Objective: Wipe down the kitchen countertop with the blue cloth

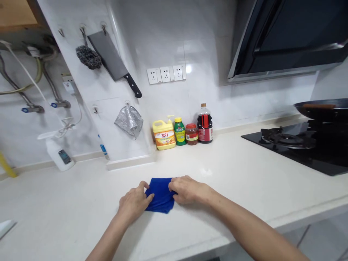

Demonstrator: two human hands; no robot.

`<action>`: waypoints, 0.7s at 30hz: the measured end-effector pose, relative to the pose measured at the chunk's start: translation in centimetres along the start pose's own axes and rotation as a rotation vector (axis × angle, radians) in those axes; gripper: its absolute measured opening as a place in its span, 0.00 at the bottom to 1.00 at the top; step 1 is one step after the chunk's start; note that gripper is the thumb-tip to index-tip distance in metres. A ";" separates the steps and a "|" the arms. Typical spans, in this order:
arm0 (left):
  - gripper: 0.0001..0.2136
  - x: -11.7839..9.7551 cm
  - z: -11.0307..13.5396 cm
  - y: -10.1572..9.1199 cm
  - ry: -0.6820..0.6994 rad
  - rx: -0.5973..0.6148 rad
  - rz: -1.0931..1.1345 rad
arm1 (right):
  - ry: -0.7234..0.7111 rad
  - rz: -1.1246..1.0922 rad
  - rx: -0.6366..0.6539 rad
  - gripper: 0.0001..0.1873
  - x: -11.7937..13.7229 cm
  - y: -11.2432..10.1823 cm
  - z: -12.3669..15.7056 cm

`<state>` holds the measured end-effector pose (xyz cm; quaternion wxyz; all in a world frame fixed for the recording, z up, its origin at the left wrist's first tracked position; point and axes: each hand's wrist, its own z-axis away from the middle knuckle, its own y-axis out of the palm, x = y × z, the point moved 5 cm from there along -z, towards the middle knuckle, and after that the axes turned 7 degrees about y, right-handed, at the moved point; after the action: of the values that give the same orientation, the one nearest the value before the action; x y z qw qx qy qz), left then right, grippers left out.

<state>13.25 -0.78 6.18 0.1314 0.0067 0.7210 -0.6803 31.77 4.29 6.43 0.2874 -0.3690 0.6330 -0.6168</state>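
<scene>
A folded blue cloth (161, 195) lies on the white countertop (231, 174), between my two hands. My left hand (133, 202) is at its left edge, thumb and forefinger on the fabric, the other fingers curled and partly hidden. On the opposite side, my right hand (187, 190) grips the right edge with bent fingers, and the fabric creases there. Behind the cloth, against the wall, stand a yellow detergent jug (164, 137), a green bottle (179, 132), a red-lidded jar (191, 135) and a dark sauce bottle (204, 125).
To the right is a black gas stove (288, 145) bearing a wok (326, 108), under a range hood (288, 40). A cleaver (111, 54), a scrubber (88, 57) and a silver cloth (129, 121) hang on the wall. A white spray bottle (59, 154) stands at left.
</scene>
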 end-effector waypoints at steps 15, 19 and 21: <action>0.32 3.9 0.9 1.3 -0.071 -0.004 0.705 | -0.091 -0.282 -0.095 0.18 0.7 0.0 -0.6; 0.30 4.0 1.0 1.0 -0.062 0.077 0.491 | -0.029 -0.311 -0.194 0.11 -0.5 0.0 -1.0; 0.27 4.5 0.8 0.1 -0.081 0.070 0.252 | -0.082 -0.304 -0.139 0.08 -0.6 0.6 -1.2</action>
<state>9.06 -2.37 5.15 0.2446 0.0742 0.6843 -0.6829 31.08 5.48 5.84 0.1903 -0.5041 0.5988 -0.5925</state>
